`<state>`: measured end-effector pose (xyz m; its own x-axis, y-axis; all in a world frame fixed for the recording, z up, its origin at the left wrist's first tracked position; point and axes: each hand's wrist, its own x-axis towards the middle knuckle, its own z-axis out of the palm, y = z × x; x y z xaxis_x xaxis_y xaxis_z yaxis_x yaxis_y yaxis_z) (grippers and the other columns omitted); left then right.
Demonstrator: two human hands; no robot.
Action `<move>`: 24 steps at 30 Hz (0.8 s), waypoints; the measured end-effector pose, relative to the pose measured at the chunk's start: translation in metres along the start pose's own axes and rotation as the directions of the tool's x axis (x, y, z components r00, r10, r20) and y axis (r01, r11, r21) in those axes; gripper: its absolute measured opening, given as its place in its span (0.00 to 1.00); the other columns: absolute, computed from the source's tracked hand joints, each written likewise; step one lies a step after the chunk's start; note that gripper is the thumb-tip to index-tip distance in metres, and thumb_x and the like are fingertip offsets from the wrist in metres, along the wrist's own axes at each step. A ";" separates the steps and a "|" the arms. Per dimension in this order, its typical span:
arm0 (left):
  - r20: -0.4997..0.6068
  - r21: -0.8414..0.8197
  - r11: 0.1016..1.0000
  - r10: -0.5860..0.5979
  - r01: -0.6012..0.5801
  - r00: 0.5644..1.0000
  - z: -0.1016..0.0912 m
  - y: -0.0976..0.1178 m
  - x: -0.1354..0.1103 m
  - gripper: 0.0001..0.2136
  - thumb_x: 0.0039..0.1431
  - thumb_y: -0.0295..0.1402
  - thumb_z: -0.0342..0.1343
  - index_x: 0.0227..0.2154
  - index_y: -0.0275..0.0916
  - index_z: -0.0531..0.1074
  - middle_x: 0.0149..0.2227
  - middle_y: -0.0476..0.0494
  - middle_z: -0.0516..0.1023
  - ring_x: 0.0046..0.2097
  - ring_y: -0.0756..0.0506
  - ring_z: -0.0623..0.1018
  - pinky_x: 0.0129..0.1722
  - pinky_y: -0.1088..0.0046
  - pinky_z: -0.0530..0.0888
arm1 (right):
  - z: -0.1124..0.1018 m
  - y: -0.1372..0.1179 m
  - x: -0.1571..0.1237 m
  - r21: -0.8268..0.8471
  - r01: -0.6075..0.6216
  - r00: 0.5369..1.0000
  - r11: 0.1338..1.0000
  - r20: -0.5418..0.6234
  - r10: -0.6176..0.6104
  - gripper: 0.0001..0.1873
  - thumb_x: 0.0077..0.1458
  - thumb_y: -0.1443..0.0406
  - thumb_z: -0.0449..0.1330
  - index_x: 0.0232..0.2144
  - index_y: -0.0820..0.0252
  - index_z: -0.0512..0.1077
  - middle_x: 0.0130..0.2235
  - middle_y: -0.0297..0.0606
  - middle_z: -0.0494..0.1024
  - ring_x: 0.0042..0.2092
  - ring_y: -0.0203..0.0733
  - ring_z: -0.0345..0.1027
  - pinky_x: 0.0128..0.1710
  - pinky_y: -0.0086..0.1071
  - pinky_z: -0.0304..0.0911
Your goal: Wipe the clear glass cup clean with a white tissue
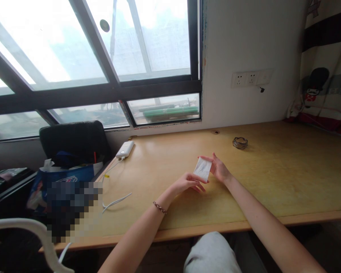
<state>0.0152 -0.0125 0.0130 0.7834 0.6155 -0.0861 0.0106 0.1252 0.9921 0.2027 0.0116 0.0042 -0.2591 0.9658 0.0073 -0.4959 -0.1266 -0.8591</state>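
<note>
A small white square (202, 169), apparently a folded tissue or piece of paper with faint creases, is held above the wooden desk between my two hands. My left hand (189, 182) pinches its lower edge, with the other fingers stretched out below it. At its right side, my right hand (219, 170) grips the upper right edge; the fingers behind the square are partly hidden. A beaded bracelet (160, 207) circles my left wrist.
On the desk (287, 170) stands a dark, wavy-rimmed ring-shaped item (240, 143), right of my hands. A white power bank (125, 149) with a white cable (116, 201) lies at the left edge. Beyond are a black chair (74, 138) and a blue bag (65, 176).
</note>
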 end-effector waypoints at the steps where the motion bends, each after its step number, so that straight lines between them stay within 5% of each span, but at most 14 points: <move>1: -0.004 0.001 1.000 0.000 0.000 1.000 0.000 0.001 0.000 0.16 0.46 0.35 0.55 0.37 0.31 0.72 0.40 0.32 0.73 0.36 0.41 0.75 0.33 0.68 0.71 | 0.000 0.000 0.000 0.000 0.000 1.000 1.000 -0.003 0.000 0.29 0.50 0.47 0.44 0.40 0.62 0.70 0.47 0.43 0.69 0.48 0.45 0.61 0.49 0.39 0.53; 18: -0.041 -0.041 0.999 0.003 -0.005 0.999 -0.001 0.000 0.000 0.14 0.45 0.35 0.55 0.31 0.29 0.74 0.38 0.31 0.74 0.33 0.42 0.76 0.32 0.69 0.71 | -0.002 -0.001 0.001 -0.009 0.015 0.999 1.000 -0.038 -0.015 0.30 0.50 0.46 0.44 0.40 0.62 0.70 0.47 0.43 0.69 0.49 0.46 0.61 0.50 0.39 0.53; 24: -0.157 -0.056 0.998 0.028 -0.037 0.987 -0.007 -0.005 0.004 0.11 0.44 0.32 0.52 0.26 0.28 0.73 0.32 0.33 0.76 0.29 0.44 0.76 0.30 0.70 0.71 | -0.005 -0.001 0.003 0.009 0.038 0.998 0.999 -0.057 -0.038 0.28 0.51 0.48 0.44 0.39 0.62 0.70 0.46 0.43 0.70 0.49 0.44 0.61 0.49 0.38 0.54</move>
<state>0.0141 -0.0047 0.0074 0.6761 0.7333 -0.0717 -0.0534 0.1459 0.9879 0.2063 0.0154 0.0022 -0.1922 0.9813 0.0104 -0.5127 -0.0913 -0.8537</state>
